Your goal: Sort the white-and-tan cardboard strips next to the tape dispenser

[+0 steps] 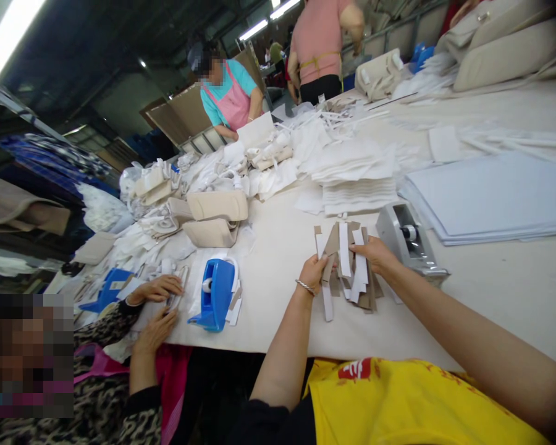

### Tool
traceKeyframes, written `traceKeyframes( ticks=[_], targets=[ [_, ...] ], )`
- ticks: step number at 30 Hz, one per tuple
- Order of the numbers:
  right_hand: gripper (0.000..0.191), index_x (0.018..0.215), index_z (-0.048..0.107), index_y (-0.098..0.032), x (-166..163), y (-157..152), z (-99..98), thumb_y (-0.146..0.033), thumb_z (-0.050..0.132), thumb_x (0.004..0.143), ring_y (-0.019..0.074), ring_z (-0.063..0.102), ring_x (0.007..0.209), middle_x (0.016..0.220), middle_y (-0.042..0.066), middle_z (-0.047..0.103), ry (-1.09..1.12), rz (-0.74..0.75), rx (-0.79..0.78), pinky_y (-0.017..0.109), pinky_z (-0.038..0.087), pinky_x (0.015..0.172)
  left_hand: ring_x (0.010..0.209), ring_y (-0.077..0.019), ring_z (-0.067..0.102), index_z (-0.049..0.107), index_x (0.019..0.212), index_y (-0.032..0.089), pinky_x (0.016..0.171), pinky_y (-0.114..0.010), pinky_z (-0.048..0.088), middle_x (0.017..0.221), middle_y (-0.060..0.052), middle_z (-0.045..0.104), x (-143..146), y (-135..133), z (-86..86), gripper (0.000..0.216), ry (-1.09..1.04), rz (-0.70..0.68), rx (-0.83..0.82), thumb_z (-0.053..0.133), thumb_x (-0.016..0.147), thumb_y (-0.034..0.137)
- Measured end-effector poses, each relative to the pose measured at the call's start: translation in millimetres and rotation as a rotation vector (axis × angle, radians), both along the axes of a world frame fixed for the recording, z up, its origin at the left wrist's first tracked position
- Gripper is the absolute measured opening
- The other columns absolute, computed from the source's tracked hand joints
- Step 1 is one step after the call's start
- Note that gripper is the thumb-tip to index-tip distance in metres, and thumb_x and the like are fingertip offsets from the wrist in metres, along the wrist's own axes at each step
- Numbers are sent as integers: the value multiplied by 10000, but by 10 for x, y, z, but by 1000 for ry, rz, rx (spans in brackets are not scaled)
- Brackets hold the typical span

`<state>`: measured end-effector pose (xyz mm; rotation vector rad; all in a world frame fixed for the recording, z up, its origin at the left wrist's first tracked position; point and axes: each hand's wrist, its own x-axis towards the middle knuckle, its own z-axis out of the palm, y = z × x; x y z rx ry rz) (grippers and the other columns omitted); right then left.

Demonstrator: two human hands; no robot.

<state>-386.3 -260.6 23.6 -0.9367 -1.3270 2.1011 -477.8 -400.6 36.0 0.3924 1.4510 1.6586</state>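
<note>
Far left, a co-worker's hands point(160, 295) press something small beside the blue tape dispenser point(217, 292). At near centre the left hand point(313, 272) is closed on the fanned bundle of card strips point(347, 266), pinching its left edge; the right hand point(375, 253) curls over the top strips, seemingly gripping one. Keeping the fan square should help single strips peel away. The grey dispenser point(410, 238) sits just right.

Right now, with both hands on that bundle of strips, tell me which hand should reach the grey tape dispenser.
Right. The right hand grips the strips just beside the grey tape dispenser, with bare table between them. The left hand is on the bundle's far side and would likely have to cross over it.
</note>
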Motion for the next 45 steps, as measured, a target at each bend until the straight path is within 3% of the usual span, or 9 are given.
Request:
traceKeyframes(
  ticks=[8, 12, 16, 19, 24, 29, 32, 39, 45],
  targets=[
    [179, 675, 516, -149, -5, 89, 44, -67, 490, 518, 190, 556, 551, 575, 15, 568, -166, 17, 148, 278, 479, 525, 593, -114, 547, 522, 865, 131, 568, -244, 420, 722, -22, 618, -117, -178, 26, 535, -62, 64, 49, 775, 421, 290],
    [263, 815, 573, -127, -37, 108, 60, -97, 532, 557, 283, 570, 816, 784, 91, 613, -275, 0, 336, 399, 462, 769, 548, -111, 530, 529, 817, 119, 531, -252, 416, 676, -15, 603, -107, -177, -3, 488, -68, 72, 30, 771, 446, 325],
    [650, 1232, 417, -93, 25, 58, 135, -205, 623, 625, 363, 312, 1176, 1247, 195, 393, -401, -134, 803, 513, 234, 983, 507, -101, 497, 540, 724, 104, 524, -262, 410, 580, -10, 566, -98, -165, -23, 431, -91, 82, 30, 720, 516, 436],
    [601, 1254, 404, -83, 61, -61, 199, -268, 577, 709, 329, 276, 1208, 1301, 190, 324, -359, -147, 1093, 473, 226, 1006, 563, -98, 522, 558, 744, 108, 598, -257, 427, 612, 1, 581, -92, -146, -18, 449, -104, 114, 48, 772, 432, 349],
    [354, 936, 601, -114, -40, -270, 181, -393, 572, 720, 253, 571, 795, 875, 120, 610, -202, 184, 535, 393, 468, 749, 608, -125, 556, 587, 789, 111, 656, -285, 442, 683, -14, 620, -7, -67, 31, 489, -81, 105, 40, 790, 368, 254],
    [168, 743, 601, -109, -128, -223, 156, -266, 580, 685, 183, 564, 606, 708, 76, 619, -162, 217, 360, 255, 460, 510, 563, -118, 545, 591, 743, 104, 619, -273, 437, 632, -10, 609, 32, 1, 106, 430, -30, 89, -2, 787, 372, 200],
    [97, 754, 592, -107, -82, -68, 375, -154, 566, 674, 138, 541, 555, 653, 43, 597, -142, 220, 309, 206, 436, 482, 533, -90, 520, 578, 730, 111, 564, -233, 418, 597, 0, 587, -58, 0, 229, 364, -31, 116, 12, 764, 447, 246],
    [320, 952, 494, -161, 118, 231, 1164, -17, 474, 667, 122, 534, 513, 621, 0, 562, -73, 276, 295, 172, 403, 418, 470, -64, 468, 532, 780, 119, 472, -197, 378, 579, -33, 580, -199, -114, 489, 259, -117, 139, 27, 647, 649, 311],
    [211, 851, 512, -151, 300, 223, 1112, -220, 613, 679, 124, 505, 510, 661, 41, 572, -155, 494, 453, 172, 377, 366, 426, -24, 386, 540, 832, 107, 414, -171, 308, 674, -71, 621, -35, -118, 429, 356, -77, -25, -49, 671, 632, 370]
  ],
)
